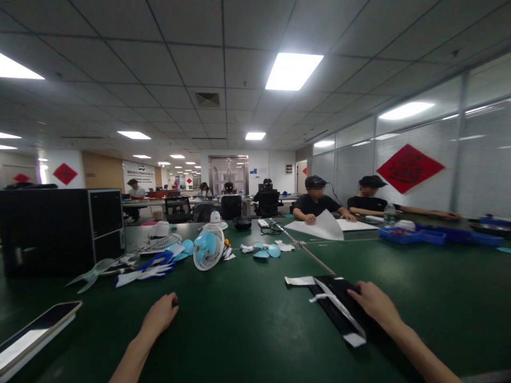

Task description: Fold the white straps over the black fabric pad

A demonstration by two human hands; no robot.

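Observation:
My left hand [161, 315] rests over the green table with its fingers curled inward. Whatever it may hold is hidden; a small dark patch shows at the fingertips. On the right, my right hand [376, 302] grips the edge of a flat black sheet-like piece [339, 287], thumb and fingers closed at its upper right side. White strips [341, 306] run along and across that black piece, and a white tab [354, 339] sticks out at its near end. Another white flap [299, 281] extends from its far left corner.
A phone [40, 330] lies on a white box at left, before a black computer case [59, 229]. Fan parts, gloves [146, 274] and a white fan [209, 247] are farther back. A metal rod [307, 250] reaches the black piece. Blue trays [411, 235] and two people sit beyond.

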